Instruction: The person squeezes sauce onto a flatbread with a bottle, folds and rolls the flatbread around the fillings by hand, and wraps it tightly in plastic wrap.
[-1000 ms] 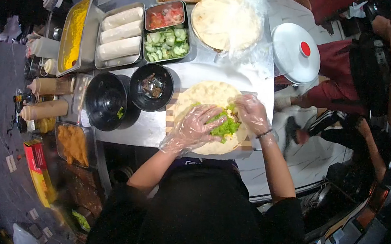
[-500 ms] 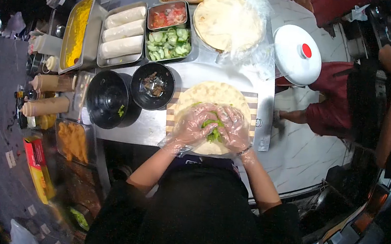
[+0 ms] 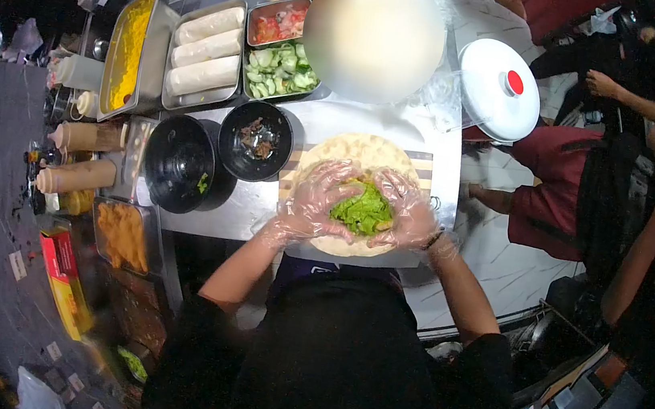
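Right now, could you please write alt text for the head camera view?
In clear gloves, the left hand and right hand cup green lettuce on a round flatbread over a striped board. Two black bowls sit to the left; behind them are three white rolls on a metal tray and sliced cucumber.

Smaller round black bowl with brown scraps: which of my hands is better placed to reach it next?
Probably your clear-gloved left hand: it's beside the bright green leafy lettuce, on the side nearer the black bowl. Your clear-gloved right hand is on the lettuce's far side.
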`<state>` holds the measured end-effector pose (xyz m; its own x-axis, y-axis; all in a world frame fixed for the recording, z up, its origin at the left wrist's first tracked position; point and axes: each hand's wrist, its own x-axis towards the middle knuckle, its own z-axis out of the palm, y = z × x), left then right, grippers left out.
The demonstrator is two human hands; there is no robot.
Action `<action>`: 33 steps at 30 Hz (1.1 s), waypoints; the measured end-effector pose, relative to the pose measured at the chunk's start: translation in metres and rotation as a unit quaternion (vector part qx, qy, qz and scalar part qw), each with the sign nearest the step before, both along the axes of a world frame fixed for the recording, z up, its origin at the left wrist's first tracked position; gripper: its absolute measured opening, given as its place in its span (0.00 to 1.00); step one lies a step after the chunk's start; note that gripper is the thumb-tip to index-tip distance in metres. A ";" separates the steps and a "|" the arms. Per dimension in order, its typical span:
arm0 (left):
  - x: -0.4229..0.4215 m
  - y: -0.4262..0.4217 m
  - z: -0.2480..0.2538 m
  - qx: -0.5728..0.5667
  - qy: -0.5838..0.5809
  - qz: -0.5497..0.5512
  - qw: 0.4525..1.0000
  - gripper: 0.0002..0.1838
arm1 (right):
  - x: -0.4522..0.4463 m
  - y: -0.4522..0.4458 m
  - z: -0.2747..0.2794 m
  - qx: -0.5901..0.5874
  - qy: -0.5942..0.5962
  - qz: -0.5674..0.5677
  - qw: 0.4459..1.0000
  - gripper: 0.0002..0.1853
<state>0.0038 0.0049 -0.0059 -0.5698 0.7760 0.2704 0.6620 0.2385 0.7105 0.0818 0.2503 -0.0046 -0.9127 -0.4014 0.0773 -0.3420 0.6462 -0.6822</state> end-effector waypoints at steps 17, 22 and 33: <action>-0.011 -0.009 -0.042 -0.063 0.066 -0.156 0.983 0.41 | -0.008 -0.003 -0.025 0.116 0.060 0.070 0.989 0.39; -0.005 -0.013 -0.012 -0.051 0.018 -0.118 0.992 0.43 | -0.004 0.000 -0.001 0.073 -0.029 0.034 0.996 0.49; 0.007 0.014 0.034 -0.185 0.035 -0.022 0.982 0.61 | 0.003 -0.022 0.009 0.080 0.061 -0.018 0.995 0.55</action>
<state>0.0106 0.0191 0.0283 -0.5230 0.8523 0.0023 0.7222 0.4417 0.5324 0.0845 0.2288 0.0045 -0.9143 -0.3853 0.1248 -0.3905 0.7567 -0.5243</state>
